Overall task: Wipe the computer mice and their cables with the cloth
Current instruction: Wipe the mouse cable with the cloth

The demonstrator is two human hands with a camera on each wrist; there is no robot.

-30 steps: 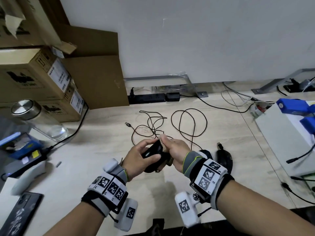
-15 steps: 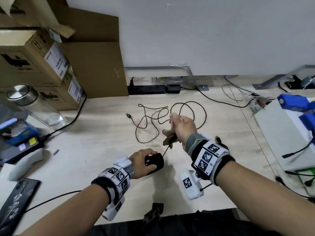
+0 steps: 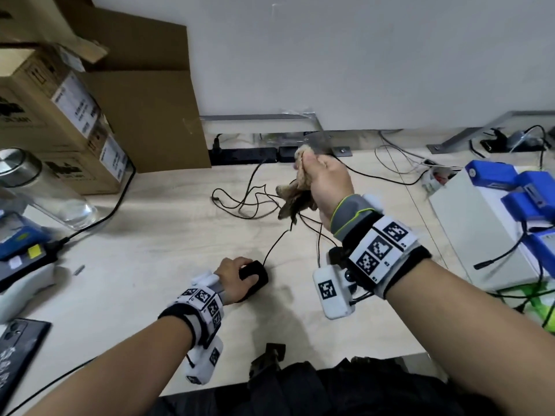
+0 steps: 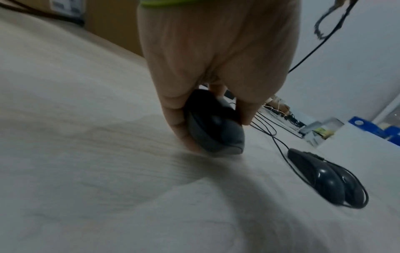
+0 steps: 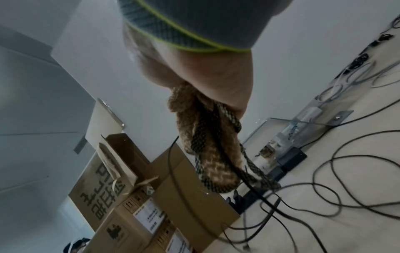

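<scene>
My left hand (image 3: 240, 273) grips a black computer mouse (image 3: 253, 279) that rests on the pale wooden table (image 3: 156, 259); in the left wrist view thumb and fingers clasp the mouse (image 4: 214, 135) from both sides. The mouse's thin black cable (image 3: 274, 246) rises to my right hand (image 3: 318, 172), held high near the wall. That hand clenches a tan cloth (image 3: 295, 190) bunched around the cable, and the cloth (image 5: 207, 154) hangs below the fist. A second black mouse (image 4: 327, 179) lies on the table to the right, mostly hidden behind my right wrist in the head view.
Loose black cables (image 3: 240, 202) loop across the table's middle. A power strip (image 3: 243, 154) runs along the wall. Cardboard boxes (image 3: 75, 115) and a glass jar (image 3: 45, 193) stand at left, a phone (image 3: 18, 349) at front left, a white box (image 3: 480, 229) with blue parts at right.
The left hand has brought the mouse down onto the table and holds it there. The right hand has slid the cloth up along the cable, away toward the wall.
</scene>
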